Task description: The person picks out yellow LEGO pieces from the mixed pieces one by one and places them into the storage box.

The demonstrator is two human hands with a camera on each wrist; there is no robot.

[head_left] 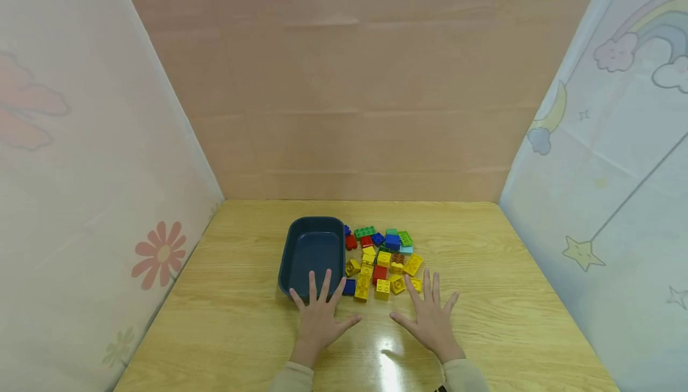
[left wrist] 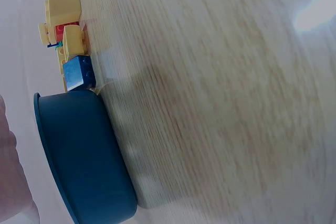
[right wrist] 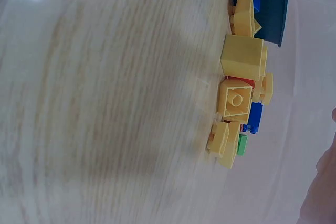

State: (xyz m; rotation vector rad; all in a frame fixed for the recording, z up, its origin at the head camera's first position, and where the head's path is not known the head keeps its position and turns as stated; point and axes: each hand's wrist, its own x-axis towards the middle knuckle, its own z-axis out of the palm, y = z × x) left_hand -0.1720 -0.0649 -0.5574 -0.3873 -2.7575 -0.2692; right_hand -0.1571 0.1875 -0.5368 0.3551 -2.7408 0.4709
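My left hand [head_left: 318, 320], fingers spread and straight, is held over the near end of a dark blue tray [head_left: 283, 260], its fingertips overlapping the rim in the head view. To the right my right hand [head_left: 432, 320] is spread the same way, just in front of a pile of toy building bricks. Neither hand holds anything. Among the bricks are a yellow brick [head_left: 383, 289] at the near side, a red brick [head_left: 379, 273] behind it, a blue brick [head_left: 393, 241] and a green brick [head_left: 365, 232] farther back. The left wrist view shows the tray's outer wall [left wrist: 86, 156] beside a blue brick [left wrist: 79, 73].
The bricks lie close against the tray's right side on a wooden table [head_left: 226, 320]. A plain brown panel [head_left: 360, 93] stands behind the table, and printed sheets flank it: flowers on the left sheet [head_left: 80, 201], a rainbow and stars on the right sheet [head_left: 607, 171].
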